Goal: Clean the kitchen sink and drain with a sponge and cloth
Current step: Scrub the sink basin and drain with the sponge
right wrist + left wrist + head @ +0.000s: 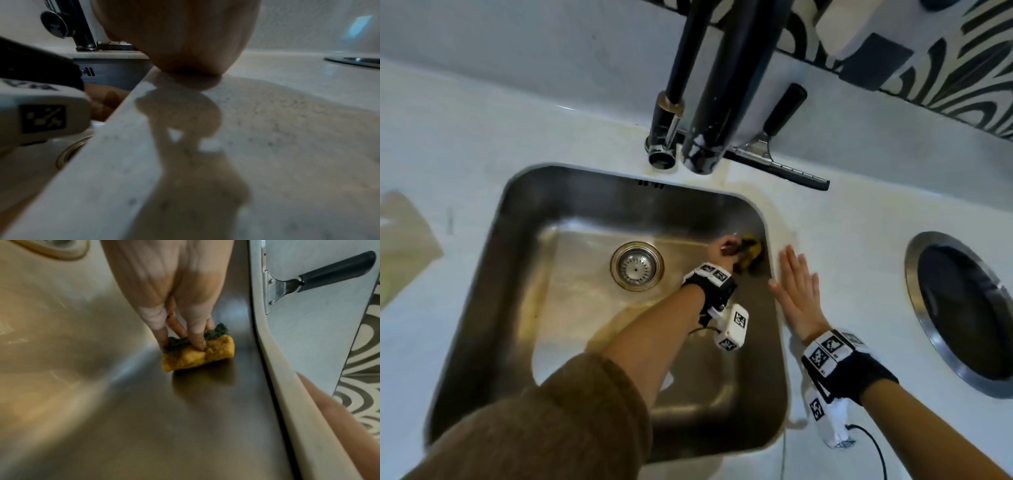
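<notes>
Left hand (722, 251) grips the sponge (197, 353) against the sink (482, 274) wall; right hand (796, 291) rests flat, fingers straight, on the table (859, 212)

We see the sink (482, 308) floor open around the drain (637, 265), with room left of our forearm. Our left hand (722, 250) and sponge (197, 353) fill the far right corner against the wall. The tap (709, 102) overhangs the back rim; a squeegee (780, 150) lies behind it. Our right hand (796, 291) lies flat on the counter (859, 222), between the sink edge and a round steel opening (969, 315).
</notes>
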